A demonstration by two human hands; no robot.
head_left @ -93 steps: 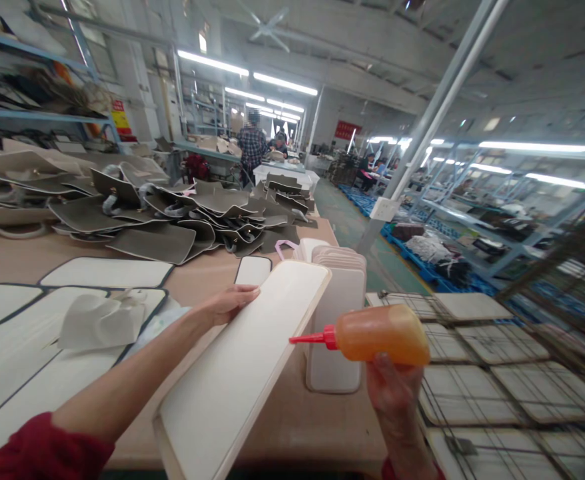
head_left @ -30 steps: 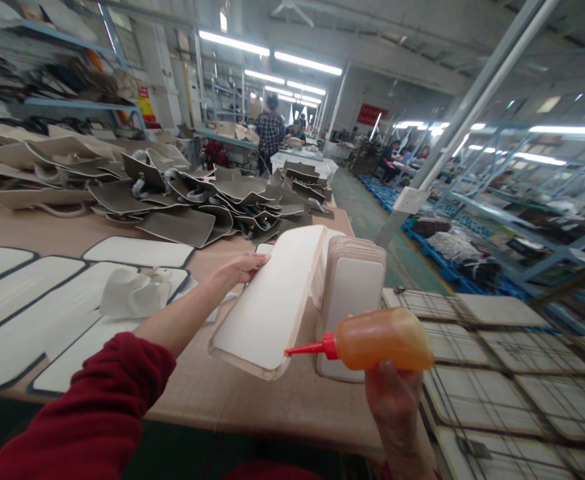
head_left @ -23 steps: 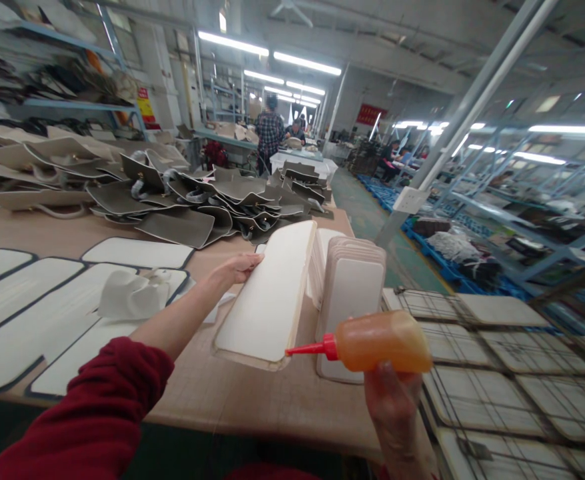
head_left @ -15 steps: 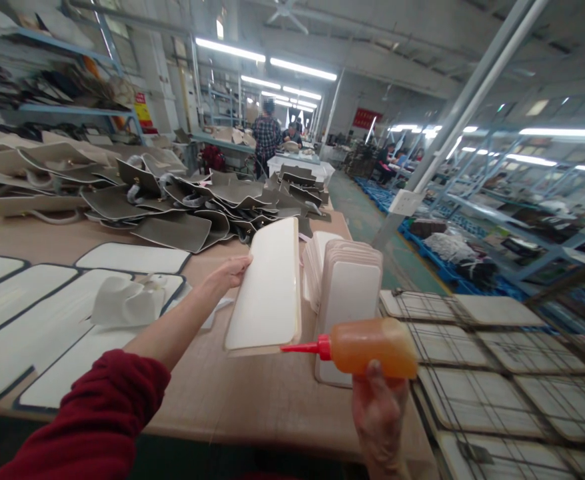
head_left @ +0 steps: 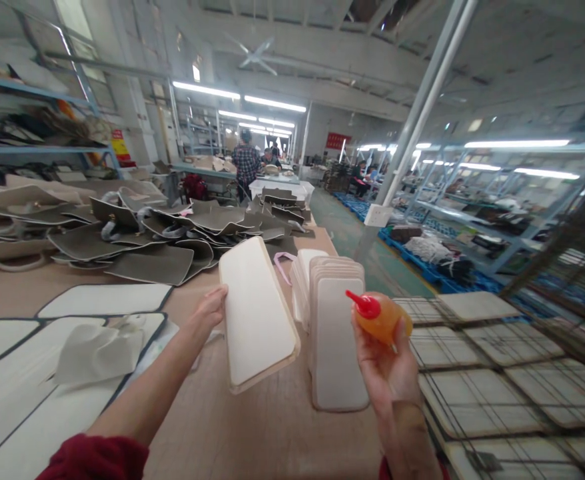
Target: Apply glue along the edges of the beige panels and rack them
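The left hand [head_left: 211,308] is pinching the left edge of a white board [head_left: 257,313], keeping its thumb on the face turned toward the wearer and tilting the board over the brown table [head_left: 252,433]. To the right of that grip, the right hand [head_left: 387,373] is grasping an amber bottle [head_left: 387,321], its red nozzle [head_left: 365,305] pointing up and leftward, well apart from the board. Between the two hands, a stack of boards [head_left: 340,347] is standing on the table, and a second stack [head_left: 301,287] is leaning just behind it. To the left of the left hand, white panels with dark borders [head_left: 105,300] are lying flat, and a crumpled white piece [head_left: 97,353] is resting on some of them. Beyond the left hand, a heap of grey-brown bags [head_left: 150,263] is spreading across the table. Outward from the right hand, pale panels [head_left: 482,400] are lying in rows. Far beyond both grips, a person in a checked shirt [head_left: 246,163] is standing near another table [head_left: 202,172].
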